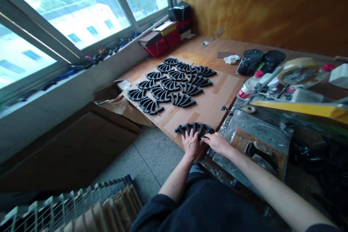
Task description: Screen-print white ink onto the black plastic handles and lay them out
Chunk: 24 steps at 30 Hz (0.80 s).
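A black fan-shaped part with several ribs [200, 127] lies at the near edge of a flat cardboard sheet [214, 103]. My left hand [191, 144] rests on its lower left side, fingers apart over the ribs. At its lower right end is my right hand [217, 142], its fingers closed together against the part's edge; the fingertips are small in view. Farther back on the cardboard, several similar black parts [182, 100] lie in slanting rows, close to each other.
On the right, a dark work surface [261, 125] holds a black-handled tool [261, 152], a tape roll [299, 70], a plastic bottle [248, 85] and a yellow-edged board [299, 108]. Red boxes [163, 43] stand by the window. A wire rack [81, 203] is at lower left.
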Each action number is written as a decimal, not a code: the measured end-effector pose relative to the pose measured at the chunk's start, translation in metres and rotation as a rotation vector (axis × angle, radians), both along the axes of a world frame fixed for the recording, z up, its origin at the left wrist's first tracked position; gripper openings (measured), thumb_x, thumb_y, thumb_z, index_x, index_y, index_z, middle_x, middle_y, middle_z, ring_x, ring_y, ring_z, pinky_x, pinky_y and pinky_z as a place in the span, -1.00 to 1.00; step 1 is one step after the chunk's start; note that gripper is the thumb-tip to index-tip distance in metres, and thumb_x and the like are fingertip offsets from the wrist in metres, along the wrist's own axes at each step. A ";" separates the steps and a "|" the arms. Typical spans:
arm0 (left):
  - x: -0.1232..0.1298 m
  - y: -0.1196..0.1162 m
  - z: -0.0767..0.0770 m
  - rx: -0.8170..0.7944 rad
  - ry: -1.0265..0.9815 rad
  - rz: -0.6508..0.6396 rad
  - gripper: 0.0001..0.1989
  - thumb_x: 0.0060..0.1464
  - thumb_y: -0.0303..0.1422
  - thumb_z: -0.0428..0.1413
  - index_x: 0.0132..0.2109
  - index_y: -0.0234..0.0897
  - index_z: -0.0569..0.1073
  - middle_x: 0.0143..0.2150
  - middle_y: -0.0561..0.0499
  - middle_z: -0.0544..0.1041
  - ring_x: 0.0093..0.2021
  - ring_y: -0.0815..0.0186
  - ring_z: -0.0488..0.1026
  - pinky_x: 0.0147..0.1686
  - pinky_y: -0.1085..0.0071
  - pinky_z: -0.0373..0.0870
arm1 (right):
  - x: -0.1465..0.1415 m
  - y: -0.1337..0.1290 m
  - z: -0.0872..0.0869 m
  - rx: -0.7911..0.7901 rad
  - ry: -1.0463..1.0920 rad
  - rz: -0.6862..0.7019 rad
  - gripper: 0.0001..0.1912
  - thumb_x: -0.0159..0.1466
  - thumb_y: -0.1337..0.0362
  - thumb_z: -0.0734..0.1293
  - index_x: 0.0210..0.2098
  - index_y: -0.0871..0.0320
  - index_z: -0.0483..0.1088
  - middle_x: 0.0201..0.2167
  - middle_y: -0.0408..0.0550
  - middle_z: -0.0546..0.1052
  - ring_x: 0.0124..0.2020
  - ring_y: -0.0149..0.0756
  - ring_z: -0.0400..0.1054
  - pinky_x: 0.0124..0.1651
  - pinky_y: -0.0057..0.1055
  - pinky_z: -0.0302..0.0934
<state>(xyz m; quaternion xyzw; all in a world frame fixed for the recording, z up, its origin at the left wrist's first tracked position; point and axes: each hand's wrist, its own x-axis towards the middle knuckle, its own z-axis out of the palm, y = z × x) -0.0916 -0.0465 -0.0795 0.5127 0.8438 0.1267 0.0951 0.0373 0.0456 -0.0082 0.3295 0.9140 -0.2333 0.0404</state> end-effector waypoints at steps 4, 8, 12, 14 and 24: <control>-0.035 0.002 0.003 0.011 0.017 -0.149 -0.56 0.04 -0.19 0.15 0.10 -0.09 0.46 0.30 -0.11 0.29 0.26 -0.19 0.13 0.16 -0.17 0.07 | -0.030 0.005 -0.006 -0.138 -0.117 0.040 -0.45 0.34 -0.13 0.06 -0.10 0.07 0.50 -0.23 0.08 0.60 -0.15 -0.10 0.48 -0.11 -0.27 0.24; -0.104 0.011 0.020 -0.002 0.010 -0.321 -0.47 -0.04 -0.15 0.23 0.12 -0.06 0.46 0.30 -0.08 0.29 0.29 -0.14 0.11 0.20 -0.12 0.08 | -0.060 0.000 -0.007 -0.174 -0.021 0.150 -0.43 0.32 -0.10 0.13 0.10 0.16 0.39 -0.05 0.15 0.54 0.00 -0.07 0.40 0.03 -0.23 0.21; -0.186 0.024 0.034 -0.035 -0.010 -0.457 -0.47 -0.07 -0.18 0.27 0.10 -0.06 0.48 0.28 -0.05 0.32 0.32 -0.05 0.11 0.26 -0.02 0.05 | -0.100 -0.010 -0.009 -0.223 0.015 0.236 -0.37 0.31 -0.07 0.17 0.22 0.20 0.28 0.22 0.25 0.30 0.22 0.00 0.20 0.18 -0.15 0.12; -0.221 0.029 0.035 -0.101 -0.016 -0.497 -0.45 -0.10 -0.22 0.29 0.10 -0.06 0.48 0.29 -0.03 0.32 0.34 -0.01 0.09 0.30 0.02 -0.02 | -0.115 -0.014 -0.006 -0.239 0.007 0.254 -0.38 0.30 -0.06 0.20 0.22 0.17 0.28 0.27 0.25 0.22 0.26 0.02 0.15 0.20 -0.13 0.10; -0.282 0.027 0.013 -0.108 0.039 -0.528 -0.41 -0.10 -0.17 0.27 0.12 -0.15 0.45 0.31 -0.10 0.29 0.35 -0.06 0.06 0.28 -0.07 -0.02 | -0.107 -0.036 0.160 -0.138 0.623 0.639 -0.74 0.36 0.27 0.20 -0.10 0.14 0.50 -0.12 -0.06 0.57 -0.08 -0.34 0.43 0.03 -0.44 0.26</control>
